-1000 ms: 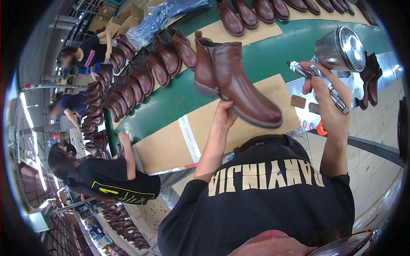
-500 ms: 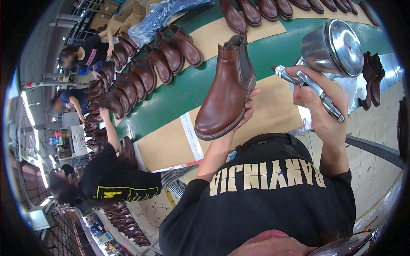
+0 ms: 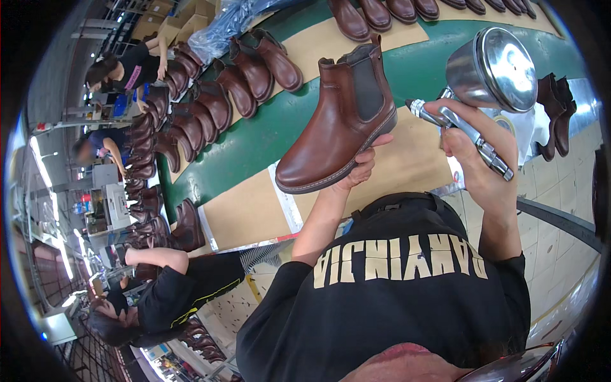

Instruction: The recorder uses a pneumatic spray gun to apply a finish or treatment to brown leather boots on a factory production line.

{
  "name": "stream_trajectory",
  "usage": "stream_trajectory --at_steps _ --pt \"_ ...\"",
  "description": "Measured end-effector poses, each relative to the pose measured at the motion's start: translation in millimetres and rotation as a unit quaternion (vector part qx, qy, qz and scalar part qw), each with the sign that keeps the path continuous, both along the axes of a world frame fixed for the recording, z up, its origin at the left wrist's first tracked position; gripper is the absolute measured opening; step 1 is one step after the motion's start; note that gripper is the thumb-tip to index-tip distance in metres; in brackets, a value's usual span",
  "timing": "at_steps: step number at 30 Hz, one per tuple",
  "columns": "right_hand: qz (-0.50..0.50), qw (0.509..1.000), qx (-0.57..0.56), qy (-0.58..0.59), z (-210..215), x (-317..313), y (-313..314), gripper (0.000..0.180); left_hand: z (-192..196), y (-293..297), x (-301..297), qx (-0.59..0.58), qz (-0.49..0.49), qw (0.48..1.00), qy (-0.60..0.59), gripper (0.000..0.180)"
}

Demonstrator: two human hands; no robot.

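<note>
Brown boot (image 3: 337, 121): held in the air above the near side of the green desk (image 3: 235, 159), toe to the left and near, grey elastic panel (image 3: 368, 89) in view. Left hand (image 3: 363, 167): grip closed on the boot from beneath, fingers at the sole's near edge. Right hand (image 3: 480, 149): grip clenched around a metal spray gun (image 3: 470, 130), its round cup (image 3: 493, 70) on the far side, nozzle directed left, near the boot's heel but apart from it. Brown sheeting (image 3: 242, 219) covers the desk's near side. Further brown boots (image 3: 216, 105) line the left; another row (image 3: 382, 13) stands at the far edge. Two dark boots (image 3: 554, 118) stand to the right. Clear bluish plastic (image 3: 226, 28) lies far left. Co-workers (image 3: 184, 293) are present on the left.
</note>
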State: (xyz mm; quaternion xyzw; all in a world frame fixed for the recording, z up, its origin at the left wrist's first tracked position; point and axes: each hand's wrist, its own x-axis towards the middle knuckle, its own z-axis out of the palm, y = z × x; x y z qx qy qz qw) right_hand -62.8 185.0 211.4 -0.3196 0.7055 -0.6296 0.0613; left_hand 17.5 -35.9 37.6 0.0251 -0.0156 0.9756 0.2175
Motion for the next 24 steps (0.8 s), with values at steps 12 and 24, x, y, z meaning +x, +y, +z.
stream_trajectory --at_steps 12,24 --pt "0.043 0.997 0.057 -0.025 -8 20 10 0.023 -2 -6 -1 0.001 0.026 1.0 0.005 0.093" --pt "-0.01 0.999 0.025 -0.047 -20 12 19 0.021 -8 -12 4 0.035 -0.031 0.992 0.116 0.11"
